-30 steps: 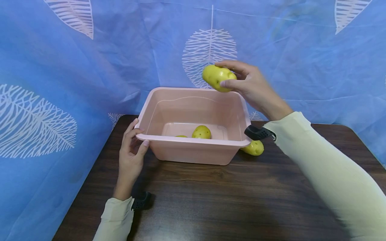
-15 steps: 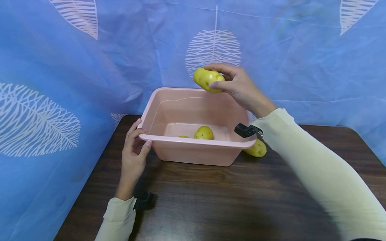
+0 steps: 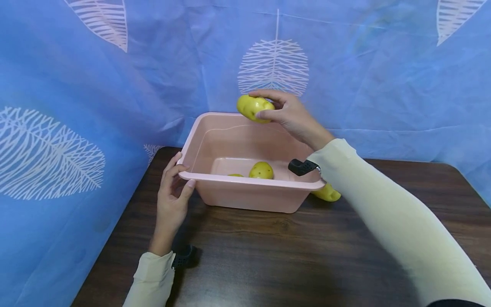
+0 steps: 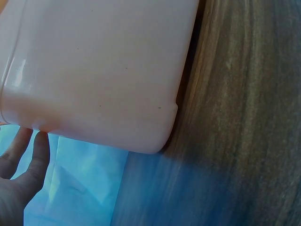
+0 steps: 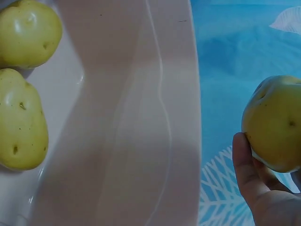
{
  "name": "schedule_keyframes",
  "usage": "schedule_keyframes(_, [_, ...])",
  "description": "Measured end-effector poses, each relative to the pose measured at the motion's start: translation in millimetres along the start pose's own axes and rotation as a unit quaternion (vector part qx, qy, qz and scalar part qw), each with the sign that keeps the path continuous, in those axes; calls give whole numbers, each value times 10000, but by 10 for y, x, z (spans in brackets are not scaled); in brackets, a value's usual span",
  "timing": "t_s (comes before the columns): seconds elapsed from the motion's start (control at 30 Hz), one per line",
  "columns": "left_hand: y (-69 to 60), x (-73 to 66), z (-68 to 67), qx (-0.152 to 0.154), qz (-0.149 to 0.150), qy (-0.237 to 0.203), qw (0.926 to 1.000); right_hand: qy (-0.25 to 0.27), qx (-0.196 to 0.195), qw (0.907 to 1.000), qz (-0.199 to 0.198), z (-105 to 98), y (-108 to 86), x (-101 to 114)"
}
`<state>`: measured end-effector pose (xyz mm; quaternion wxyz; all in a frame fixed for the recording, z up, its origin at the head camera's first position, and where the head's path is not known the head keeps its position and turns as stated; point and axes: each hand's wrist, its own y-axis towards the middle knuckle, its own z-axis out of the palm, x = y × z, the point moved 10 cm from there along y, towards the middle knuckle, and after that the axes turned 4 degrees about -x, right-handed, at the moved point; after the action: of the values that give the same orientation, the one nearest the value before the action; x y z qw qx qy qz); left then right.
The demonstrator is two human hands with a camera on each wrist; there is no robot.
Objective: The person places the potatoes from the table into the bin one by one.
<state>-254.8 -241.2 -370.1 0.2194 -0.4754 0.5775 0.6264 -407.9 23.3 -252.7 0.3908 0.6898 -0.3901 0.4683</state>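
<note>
Right hand (image 3: 292, 114): gripping held potato (image 3: 250, 106) between thumb and fingers; raised by far rim, over or beyond unclear.
Left hand (image 3: 171, 209): holding rim of pink bin (image 3: 245, 196) at near-left corner.
Inside potatoes (image 5: 21, 120): two visible, lying on bin floor; done, probably.
Outside potato (image 3: 329, 194): on table (image 3: 249, 256), near-right of bin, partly hidden.
Progress: likely midway; seemingly two left, held and outside.

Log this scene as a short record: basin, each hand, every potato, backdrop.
Basin: pink basin, standing on dark table
Left hand: holds the rim at its near left corner
Right hand: grips a raised potato
Inside basin: rounder potato, longer potato
Outside potato: on the table by the basin's right side, partly hidden
Backdrop: blue cloth, pale leaf pattern
</note>
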Motion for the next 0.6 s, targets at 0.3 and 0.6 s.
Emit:
schedule_keyframes(0.3, [6, -1, -11, 7, 45, 62, 10000, -146, 251, 9995, -85, 228, 46, -38])
schedule_keyframes(0.6, [-4, 1, -27, 0, 41, 21, 10000, -173, 342, 9992, -109, 396, 98, -88])
